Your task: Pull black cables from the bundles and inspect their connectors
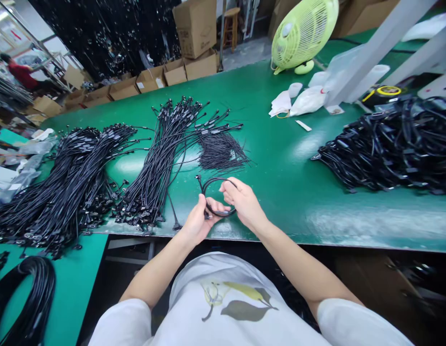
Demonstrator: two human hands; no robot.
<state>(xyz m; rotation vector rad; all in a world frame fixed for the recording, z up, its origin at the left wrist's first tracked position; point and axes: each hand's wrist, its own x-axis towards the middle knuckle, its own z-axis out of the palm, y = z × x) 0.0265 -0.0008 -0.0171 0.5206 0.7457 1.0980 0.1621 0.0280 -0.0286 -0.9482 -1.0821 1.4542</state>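
Note:
A black cable (212, 181) with small connectors is looped into a coil between my hands, just above the front of the green table. My left hand (201, 217) grips the coil's left side, its thumb over the cable and a connector beside the fingers. On the coil's right side, my right hand (242, 199) has its fingers curled closed round the cable. Just beyond my hands lies a pile of short thin black ties (223, 153). To the left of it are a bundle of straight black cables (154, 158) and a larger heap of cables (71, 182).
At right lies a pile of coiled black cables (395, 149). A green fan (302, 36), white rolls (295, 90) and a yellow-black tape measure (384, 93) stand behind. Open cardboard boxes (152, 79) line the far edge. A person in red (23, 74) sits far left.

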